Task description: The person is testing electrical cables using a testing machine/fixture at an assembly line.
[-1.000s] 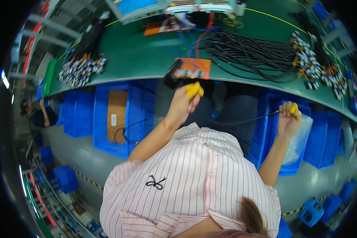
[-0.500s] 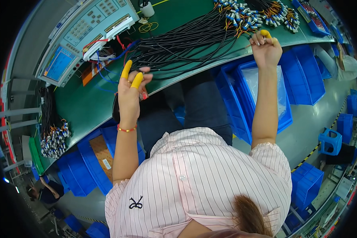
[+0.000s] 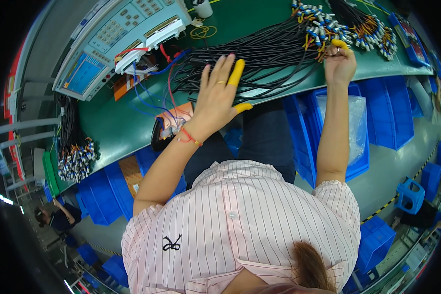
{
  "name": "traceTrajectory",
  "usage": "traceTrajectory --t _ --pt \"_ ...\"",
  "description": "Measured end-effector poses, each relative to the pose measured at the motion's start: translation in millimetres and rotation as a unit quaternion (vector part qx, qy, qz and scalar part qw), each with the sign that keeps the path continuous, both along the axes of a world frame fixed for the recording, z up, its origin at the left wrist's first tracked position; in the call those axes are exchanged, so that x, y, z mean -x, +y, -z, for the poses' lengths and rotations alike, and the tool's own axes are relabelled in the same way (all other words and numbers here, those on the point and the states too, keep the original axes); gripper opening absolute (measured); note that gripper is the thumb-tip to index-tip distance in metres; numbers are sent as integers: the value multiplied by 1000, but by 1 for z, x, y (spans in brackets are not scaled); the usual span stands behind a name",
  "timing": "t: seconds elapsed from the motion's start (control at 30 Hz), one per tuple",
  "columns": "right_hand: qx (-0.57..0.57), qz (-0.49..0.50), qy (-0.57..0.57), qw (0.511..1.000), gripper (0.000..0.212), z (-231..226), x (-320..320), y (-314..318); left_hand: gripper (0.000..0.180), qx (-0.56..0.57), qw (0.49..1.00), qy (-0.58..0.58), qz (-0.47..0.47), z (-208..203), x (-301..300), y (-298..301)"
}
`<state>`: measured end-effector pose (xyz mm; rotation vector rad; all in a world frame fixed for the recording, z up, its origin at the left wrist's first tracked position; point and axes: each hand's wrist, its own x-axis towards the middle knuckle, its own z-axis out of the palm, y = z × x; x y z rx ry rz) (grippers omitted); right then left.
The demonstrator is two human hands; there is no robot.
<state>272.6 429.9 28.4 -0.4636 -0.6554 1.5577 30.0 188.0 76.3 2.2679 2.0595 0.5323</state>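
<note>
My left hand (image 3: 219, 95) is open with its fingers spread, hovering over the near edge of a bundle of black cables (image 3: 269, 54) on the green bench (image 3: 117, 127). It has yellow finger covers on the index finger and thumb, a ring, and a red cord at the wrist. My right hand (image 3: 339, 62), with a yellow cover on one fingertip, is closed on the cable ends (image 3: 314, 30), where coloured wires and white connectors fan out. Whether my left hand touches the cables is unclear.
A grey test instrument (image 3: 117, 34) with a blue screen stands at the back left. Red and blue leads run from it to a small fixture (image 3: 167, 125). Another cable bundle (image 3: 73, 157) lies far left. Blue bins (image 3: 377, 112) sit under the bench, one lined with a plastic bag (image 3: 352, 122). Another person (image 3: 59, 218) is at lower left.
My left hand has opened out flat and moved right toward the black cables. My right hand has stayed at the connector ends.
</note>
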Motion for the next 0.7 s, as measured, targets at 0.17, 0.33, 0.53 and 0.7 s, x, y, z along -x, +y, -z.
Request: traceTrajectory --t 0.17,0.33,0.53,0.7 --pt "-39 107 -187 976 21 7 8 0 93 -16 998 51 19 9 11 42" --pt "-302 214 -633 680 37 13 10 15 90 21 995 100 2 21 25 79" --pt "-505 9 -684 526 77 -40 65 -56 63 68 997 45 -2 8 34 100" --pt "-565 -136 -683 441 79 -41 98 -45 51 71 997 0 8 9 32 110"
